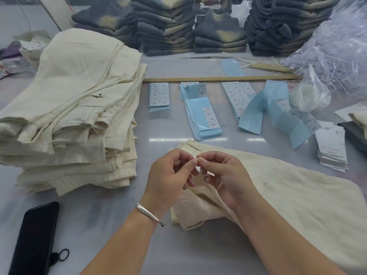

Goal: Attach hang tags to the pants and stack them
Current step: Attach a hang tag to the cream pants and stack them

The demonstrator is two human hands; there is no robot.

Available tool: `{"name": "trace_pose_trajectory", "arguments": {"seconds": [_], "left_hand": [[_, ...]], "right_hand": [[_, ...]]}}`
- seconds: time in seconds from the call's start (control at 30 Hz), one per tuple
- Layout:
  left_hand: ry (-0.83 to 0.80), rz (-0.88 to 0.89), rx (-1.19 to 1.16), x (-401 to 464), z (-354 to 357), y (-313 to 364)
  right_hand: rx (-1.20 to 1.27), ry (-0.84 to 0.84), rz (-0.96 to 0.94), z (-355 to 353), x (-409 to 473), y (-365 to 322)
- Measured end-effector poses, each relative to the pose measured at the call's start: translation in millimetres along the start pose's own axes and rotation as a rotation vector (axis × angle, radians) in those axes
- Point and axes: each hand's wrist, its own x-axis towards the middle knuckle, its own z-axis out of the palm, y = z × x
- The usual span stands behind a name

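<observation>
At the near edge of the table (123, 219), my left hand (168, 175) and right hand (224, 179) meet fingertip to fingertip above a pair of cream pants (288, 195), both pinching narrowly on a small pale piece too tiny to identify. The pants lie flat under my right wrist and run off toward the near right corner. A tall stack of folded cream pants (75, 116) sits along the left edge, well apart from my hands. Toward the middle of the table, strips of blue-backed size stickers (204, 114) lie in rows just in front of a long wooden ruler (222, 78). A pile of white hang tags (331, 149) rests near the right edge. Stacks of dark folded garments (168, 26) line the far edge, beside a heap of clear plastic (337, 46) at the far right corner. A black phone (35, 239) lies at the near left corner. A silver bracelet (149, 214) circles my left wrist.
</observation>
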Motion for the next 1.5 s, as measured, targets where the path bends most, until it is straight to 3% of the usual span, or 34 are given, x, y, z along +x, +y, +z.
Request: {"name": "trace_pose_trajectory", "arguments": {"seconds": [0.13,0.3,0.4,0.5,0.57,0.63,0.7,0.73,0.8,0.87,0.9,0.97,1.07,1.23,1.37,1.5], "left_hand": [[-0.089,-0.069,-0.157,7,-3,-5],[-0.1,-0.123,-0.19,13,-3,-10],[-0.058,-0.13,-0.113,13,1,-17],[0.01,-0.106,0.122,8,5,-20],[0.139,-0.033,0.385,2,8,-18],[0.295,0.153,0.512,-9,11,-12],[0.227,0.255,0.461,-23,19,-11],[0.095,0.166,0.416,-31,25,-10],[-0.325,-0.318,0.337,-46,43,-10],[-0.655,-0.787,0.222,-58,60,-18],[-0.699,-0.924,0.121,-63,67,-24],[-0.585,-1.02,-0.152,-70,79,-32],[-0.338,-0.935,-0.58,-72,98,-34],[-0.058,-0.908,-1.032,-64,111,-23],[-0.119,-0.994,-0.872,-64,102,-29],[-0.173,-1.131,-0.785,-85,135,-18]], "right_hand": [[0.045,-0.018,0.079,0,-1,0],[0.056,-0.021,0.102,-1,1,-1],[0.011,0.003,0.109,-5,2,1],[-0.083,0.02,0.102,-11,3,2],[-0.276,0.037,-0.008,-20,6,-1],[-0.597,0.152,-0.197,-42,12,-4],[-1.061,0.389,-0.333,-77,22,-9],[-1.294,0.479,-0.318,-98,26,-12],[-1.593,0.508,-0.116,-140,30,-13],[-1.673,0.46,0.102,-170,30,-13],[-1.676,0.453,0.155,-180,30,-12],[-1.719,0.478,0.183,-189,29,-13],[-1.738,0.471,0.24,-190,22,-16],[-1.415,0.334,0.26,-188,-8,-14],[-1.239,0.242,0.204,-192,-32,-20],[-1.4,0.224,-0.006,-189,-29,-56]]}}
